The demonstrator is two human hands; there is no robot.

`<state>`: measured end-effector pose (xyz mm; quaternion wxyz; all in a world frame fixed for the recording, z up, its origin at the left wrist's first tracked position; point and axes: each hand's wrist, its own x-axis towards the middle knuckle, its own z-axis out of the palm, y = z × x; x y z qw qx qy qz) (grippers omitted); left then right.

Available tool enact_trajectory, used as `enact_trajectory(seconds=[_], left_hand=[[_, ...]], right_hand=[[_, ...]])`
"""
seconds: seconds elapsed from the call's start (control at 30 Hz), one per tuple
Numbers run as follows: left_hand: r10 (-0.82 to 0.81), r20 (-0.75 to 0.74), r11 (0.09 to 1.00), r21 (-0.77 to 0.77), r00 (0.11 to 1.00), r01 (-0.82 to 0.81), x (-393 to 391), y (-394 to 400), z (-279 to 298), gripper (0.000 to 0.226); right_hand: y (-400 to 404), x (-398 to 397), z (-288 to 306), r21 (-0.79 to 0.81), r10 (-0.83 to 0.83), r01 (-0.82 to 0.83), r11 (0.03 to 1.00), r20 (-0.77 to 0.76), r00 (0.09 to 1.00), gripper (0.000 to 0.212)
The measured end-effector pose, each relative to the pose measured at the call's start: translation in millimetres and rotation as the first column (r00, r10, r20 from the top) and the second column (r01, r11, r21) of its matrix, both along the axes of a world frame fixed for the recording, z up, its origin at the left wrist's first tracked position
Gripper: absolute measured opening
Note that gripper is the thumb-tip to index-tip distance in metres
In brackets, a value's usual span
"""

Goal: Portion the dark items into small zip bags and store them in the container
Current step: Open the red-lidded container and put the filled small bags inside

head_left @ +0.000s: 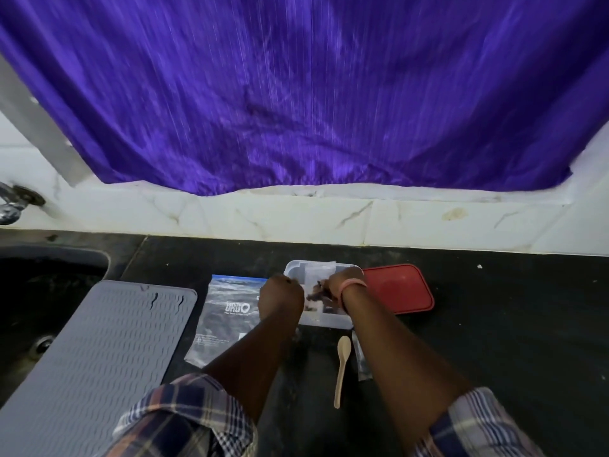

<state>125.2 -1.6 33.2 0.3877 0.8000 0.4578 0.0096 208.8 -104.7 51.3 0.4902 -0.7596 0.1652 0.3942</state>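
A clear plastic container stands on the dark counter, and both my hands are over it. My left hand and my right hand pinch the two sides of a small clear zip bag with dark items in it, held inside the container. Its red lid lies just to the right. A large printed zip bag lies flat to the left. Near the front, a wooden spoon lies beside another small bag with dark contents.
A grey ribbed silicone mat covers the counter's left side, partly over a dark sink. A tap sticks out at far left. White tiles and a purple curtain rise behind the counter.
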Motion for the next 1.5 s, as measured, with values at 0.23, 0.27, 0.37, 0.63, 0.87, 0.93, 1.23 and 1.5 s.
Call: enact_trajectory(seconds=[0.23,0.27,0.37,0.63,0.87,0.93,1.23,1.5], left_hand=[[-0.030,-0.017,0.996,0.085,0.999,0.032,0,0,-1,0.026],[-0.033,-0.011,0.996,0.088,0.999,0.034,-1,0,-1,0.025],[-0.033,0.018,0.996,0.078,0.999,0.031,-2,0,-1,0.026],[-0.199,0.064,0.970,0.151,0.978,0.188,-8,-30,7,0.025],[-0.511,0.154,0.858,0.153,0.846,0.491,-19,-91,4,0.020],[-0.540,0.099,0.841,0.094,0.836,0.532,-25,-107,-4,0.022],[-0.542,-0.176,0.834,0.009,0.822,0.552,-37,-152,-18,0.027],[-0.560,-0.021,0.821,-0.148,0.828,0.551,-32,-145,-10,0.027]], right_hand=[[15,1,-26,-0.318,0.210,-0.169,0.933,0.102,0.972,0.039],[18,-2,-27,-0.347,0.282,-0.236,0.908,0.087,0.956,0.038],[26,-6,-28,-0.397,0.377,-0.300,0.867,0.132,0.917,0.037],[-17,-1,-8,-0.356,0.206,-0.039,0.934,0.444,0.872,0.045],[-113,-29,-33,-0.195,-0.208,0.361,0.912,0.539,0.816,0.034],[-129,-44,-60,-0.308,-0.045,0.197,0.931,0.437,0.898,0.035],[-138,-82,-97,-0.379,0.002,0.126,0.917,0.320,0.947,0.038],[-158,-63,-67,0.165,-0.417,0.394,0.904,0.142,0.898,0.033]])
